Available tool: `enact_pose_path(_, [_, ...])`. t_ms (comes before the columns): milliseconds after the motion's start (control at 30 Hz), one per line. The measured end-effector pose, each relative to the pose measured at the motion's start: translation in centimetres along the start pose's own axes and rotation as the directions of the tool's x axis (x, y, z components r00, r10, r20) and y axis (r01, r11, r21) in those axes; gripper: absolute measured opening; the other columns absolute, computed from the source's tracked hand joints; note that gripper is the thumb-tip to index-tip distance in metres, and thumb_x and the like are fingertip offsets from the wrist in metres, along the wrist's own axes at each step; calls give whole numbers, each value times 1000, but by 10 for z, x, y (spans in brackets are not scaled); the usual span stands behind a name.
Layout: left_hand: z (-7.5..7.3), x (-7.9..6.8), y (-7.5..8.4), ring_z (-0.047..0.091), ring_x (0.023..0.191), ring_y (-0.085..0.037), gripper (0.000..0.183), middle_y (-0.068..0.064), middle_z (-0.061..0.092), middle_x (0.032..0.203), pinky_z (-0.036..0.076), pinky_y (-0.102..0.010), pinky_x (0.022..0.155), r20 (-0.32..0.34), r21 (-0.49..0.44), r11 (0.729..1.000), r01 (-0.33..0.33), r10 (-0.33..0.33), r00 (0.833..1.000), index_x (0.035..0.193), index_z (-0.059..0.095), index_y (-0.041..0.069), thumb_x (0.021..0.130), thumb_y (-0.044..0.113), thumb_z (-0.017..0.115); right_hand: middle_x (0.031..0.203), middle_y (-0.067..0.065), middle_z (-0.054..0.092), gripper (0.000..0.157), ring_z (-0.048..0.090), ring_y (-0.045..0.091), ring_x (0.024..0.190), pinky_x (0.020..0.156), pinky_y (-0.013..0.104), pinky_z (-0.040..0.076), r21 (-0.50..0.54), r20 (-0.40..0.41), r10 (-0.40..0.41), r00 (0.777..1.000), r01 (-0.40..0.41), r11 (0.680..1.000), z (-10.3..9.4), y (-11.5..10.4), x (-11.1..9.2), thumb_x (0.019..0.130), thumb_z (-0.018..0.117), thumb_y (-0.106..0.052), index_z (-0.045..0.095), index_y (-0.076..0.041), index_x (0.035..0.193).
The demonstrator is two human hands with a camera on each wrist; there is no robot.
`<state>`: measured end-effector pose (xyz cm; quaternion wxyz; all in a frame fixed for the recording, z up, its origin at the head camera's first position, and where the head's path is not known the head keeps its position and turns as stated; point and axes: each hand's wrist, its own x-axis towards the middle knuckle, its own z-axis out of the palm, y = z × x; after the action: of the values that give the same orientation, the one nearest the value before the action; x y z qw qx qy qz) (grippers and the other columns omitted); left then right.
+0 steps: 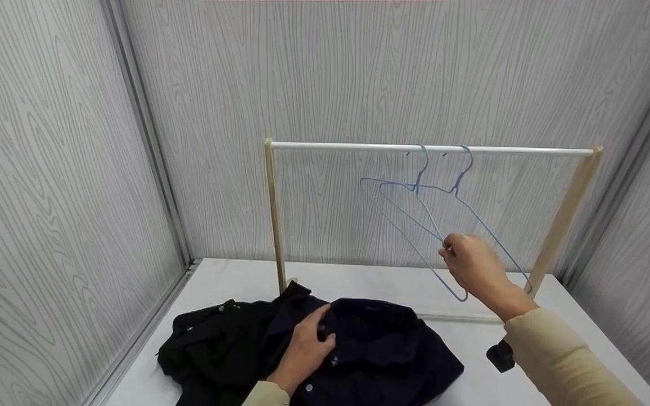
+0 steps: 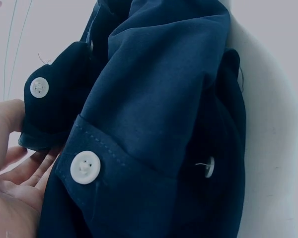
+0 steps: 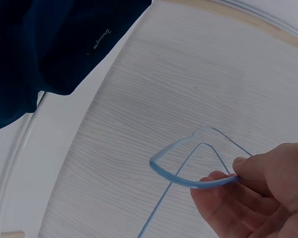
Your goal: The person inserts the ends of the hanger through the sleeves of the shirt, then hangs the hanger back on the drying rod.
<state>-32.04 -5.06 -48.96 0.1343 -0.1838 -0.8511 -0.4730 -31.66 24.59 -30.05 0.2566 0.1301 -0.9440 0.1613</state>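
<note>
Shirt (image 1: 376,352), rumpled navy, white-buttoned, hanger (image 3: 203,184), thin blue wire, hands (image 1: 306,349) (image 1: 476,266) pinching, left on shirt, right on hanger

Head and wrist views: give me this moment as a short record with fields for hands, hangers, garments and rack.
Right hand: pinches the wire of a blue hanger
Left hand: touches the navy garment, thumb and fingers apart
Hangers: two, both hooked over the white rail, neither carrying cloth
Garments: navy one bunched beside a black garment, both on the white table
Buttons: white, on the navy garment
Rack: rail between two wooden posts
</note>
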Motion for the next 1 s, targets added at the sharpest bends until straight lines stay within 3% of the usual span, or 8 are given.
enact_pose_path(433, [1, 2, -2, 57, 96, -17, 55, -10, 56, 118, 47, -30, 81, -13, 36, 999, -4, 5, 1000, 129, 46, 6, 76, 8, 63, 79, 14, 66, 8, 63, 28, 71, 58, 41, 48, -48, 73, -42, 996, 46, 998, -8, -1, 0, 80, 59, -4, 64, 1, 83])
enact_pose_path(1000, [1, -1, 0, 58, 95, -18, 55, -11, 56, 118, 48, -30, 81, -10, 26, 1000, -9, 9, 1000, 128, 46, 6, 76, 8, 62, 76, 8, 65, 9, 62, 24, 68, 57, 43, 48, -34, 12, 20, 1000, -19, 999, -13, 2, -3, 85, 55, -7, 63, -4, 83])
